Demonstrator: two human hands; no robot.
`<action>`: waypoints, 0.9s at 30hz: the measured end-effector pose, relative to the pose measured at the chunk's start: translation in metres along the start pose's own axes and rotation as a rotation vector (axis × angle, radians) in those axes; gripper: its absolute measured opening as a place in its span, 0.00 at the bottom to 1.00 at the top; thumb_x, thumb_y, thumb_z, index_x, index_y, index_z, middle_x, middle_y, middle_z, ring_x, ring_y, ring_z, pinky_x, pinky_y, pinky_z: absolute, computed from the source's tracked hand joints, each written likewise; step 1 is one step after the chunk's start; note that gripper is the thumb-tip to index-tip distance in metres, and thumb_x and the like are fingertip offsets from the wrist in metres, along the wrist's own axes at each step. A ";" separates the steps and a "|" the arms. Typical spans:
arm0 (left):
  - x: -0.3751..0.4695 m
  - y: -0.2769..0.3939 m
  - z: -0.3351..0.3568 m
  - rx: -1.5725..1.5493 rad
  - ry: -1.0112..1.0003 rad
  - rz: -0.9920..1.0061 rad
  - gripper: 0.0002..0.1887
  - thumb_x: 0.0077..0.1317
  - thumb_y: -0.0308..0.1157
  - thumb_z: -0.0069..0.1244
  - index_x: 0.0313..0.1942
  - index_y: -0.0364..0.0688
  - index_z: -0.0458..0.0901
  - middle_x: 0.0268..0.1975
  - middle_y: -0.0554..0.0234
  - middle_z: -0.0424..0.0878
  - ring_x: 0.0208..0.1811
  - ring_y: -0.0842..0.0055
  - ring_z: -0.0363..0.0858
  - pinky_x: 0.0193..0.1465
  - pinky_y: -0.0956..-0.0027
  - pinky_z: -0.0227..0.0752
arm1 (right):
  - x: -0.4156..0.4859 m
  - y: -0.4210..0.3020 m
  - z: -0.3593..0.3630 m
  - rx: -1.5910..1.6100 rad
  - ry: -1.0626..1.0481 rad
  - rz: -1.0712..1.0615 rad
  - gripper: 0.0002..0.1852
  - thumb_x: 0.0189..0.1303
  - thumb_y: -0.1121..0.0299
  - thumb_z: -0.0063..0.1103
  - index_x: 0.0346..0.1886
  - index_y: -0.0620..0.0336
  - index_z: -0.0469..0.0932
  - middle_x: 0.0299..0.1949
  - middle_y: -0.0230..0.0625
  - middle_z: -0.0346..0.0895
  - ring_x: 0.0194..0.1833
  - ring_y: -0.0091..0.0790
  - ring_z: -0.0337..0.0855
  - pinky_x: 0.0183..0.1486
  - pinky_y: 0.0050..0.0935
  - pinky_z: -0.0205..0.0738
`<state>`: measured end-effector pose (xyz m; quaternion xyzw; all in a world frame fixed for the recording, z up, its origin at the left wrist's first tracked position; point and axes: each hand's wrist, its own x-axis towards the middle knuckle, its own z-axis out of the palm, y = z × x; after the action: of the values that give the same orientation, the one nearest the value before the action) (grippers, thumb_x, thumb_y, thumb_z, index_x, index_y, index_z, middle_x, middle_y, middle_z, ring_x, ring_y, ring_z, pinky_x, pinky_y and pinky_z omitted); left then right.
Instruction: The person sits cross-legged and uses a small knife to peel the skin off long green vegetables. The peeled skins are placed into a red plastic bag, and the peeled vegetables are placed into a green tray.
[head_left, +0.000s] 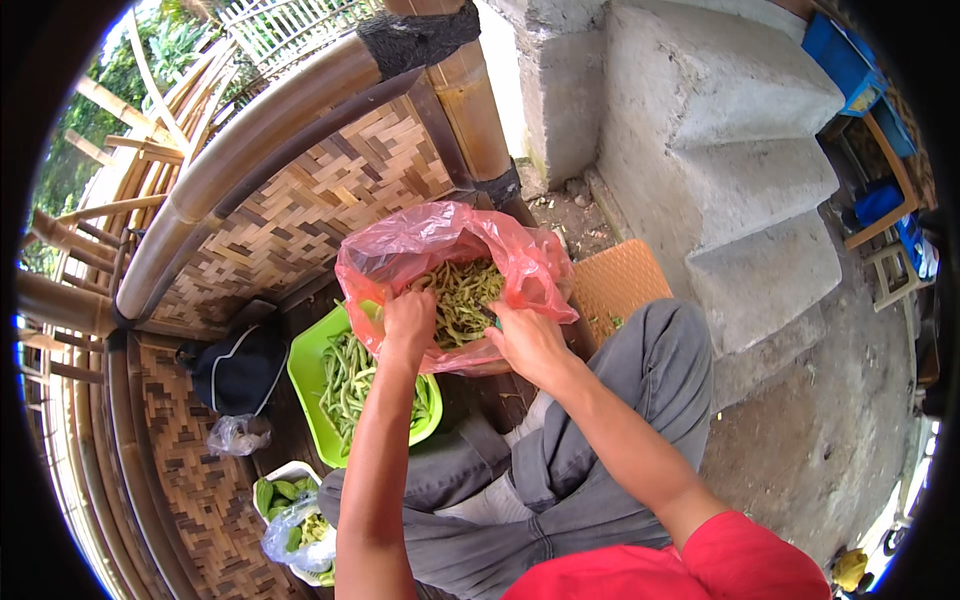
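A red plastic bag (450, 225) stands wide open before me, with many thin green-brown bean pods (469, 292) inside. My left hand (409, 315) is at the bag's near left edge, fingers curled; what it grips is hidden. My right hand (525, 337) is at the near right edge, closed around a small tool with a green handle (496, 322) and a dark end, perhaps a knife, which points into the pods. Left of the bag, partly beneath it, a lime-green plastic basin (307, 375) holds long green beans (349, 382).
A white basket (283, 471) with green vegetables and a clear plastic bag (289, 536) sits lower left. Near the woven bamboo wall (300, 202) lie a dark bag (236, 367) and a small plastic bag (238, 435). An orange woven-pattern surface (622, 281) and concrete steps (757, 180) are on the right.
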<state>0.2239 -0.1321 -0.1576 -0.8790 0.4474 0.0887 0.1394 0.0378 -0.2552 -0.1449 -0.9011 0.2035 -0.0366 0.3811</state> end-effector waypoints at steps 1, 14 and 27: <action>0.000 0.001 0.002 0.070 -0.046 -0.025 0.10 0.64 0.28 0.47 0.43 0.44 0.84 0.40 0.59 0.87 0.52 0.64 0.85 0.71 0.39 0.55 | 0.000 0.000 -0.001 -0.026 0.010 -0.032 0.21 0.65 0.63 0.61 0.57 0.64 0.75 0.39 0.57 0.82 0.44 0.58 0.84 0.47 0.52 0.76; -0.031 -0.010 0.016 -0.044 0.408 0.085 0.10 0.59 0.29 0.56 0.42 0.49 0.85 0.50 0.63 0.82 0.54 0.66 0.79 0.66 0.44 0.59 | -0.001 0.008 -0.002 -0.026 -0.126 0.028 0.25 0.63 0.61 0.64 0.58 0.67 0.73 0.40 0.58 0.82 0.47 0.59 0.83 0.49 0.52 0.76; -0.079 0.043 -0.027 -1.222 0.637 -0.233 0.10 0.62 0.27 0.61 0.42 0.35 0.83 0.35 0.60 0.87 0.32 0.79 0.81 0.38 0.72 0.75 | 0.003 -0.029 -0.027 0.774 -0.126 -0.156 0.25 0.80 0.60 0.41 0.75 0.57 0.60 0.29 0.26 0.63 0.31 0.20 0.65 0.38 0.24 0.68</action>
<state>0.1440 -0.1047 -0.1169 -0.8255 0.2391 0.0467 -0.5092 0.0445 -0.2568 -0.1061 -0.7043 0.0820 -0.0840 0.7001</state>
